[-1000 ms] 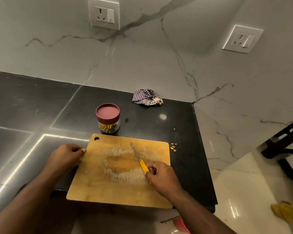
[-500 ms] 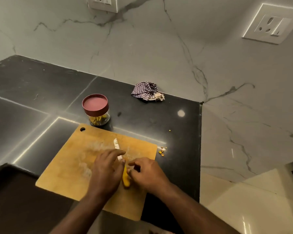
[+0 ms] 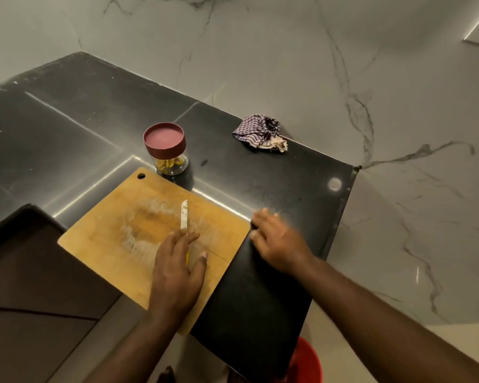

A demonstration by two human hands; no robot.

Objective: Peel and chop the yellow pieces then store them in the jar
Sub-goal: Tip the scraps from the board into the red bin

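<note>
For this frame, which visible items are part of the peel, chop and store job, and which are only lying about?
Part of the job:
- rectangular wooden cutting board
- small yellow-handled knife lying on the board, left hand over its handle
- clear glass jar with maroon lid, yellow pieces inside
- right hand, blurred, at the board's right edge

Lying about:
- crumpled checked cloth
- red bucket below the black counter

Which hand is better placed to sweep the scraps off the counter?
Right. The right hand is already flat on the black counter past the cutting board's right edge, fingers spread. The left hand is over the board, on the knife.
</note>
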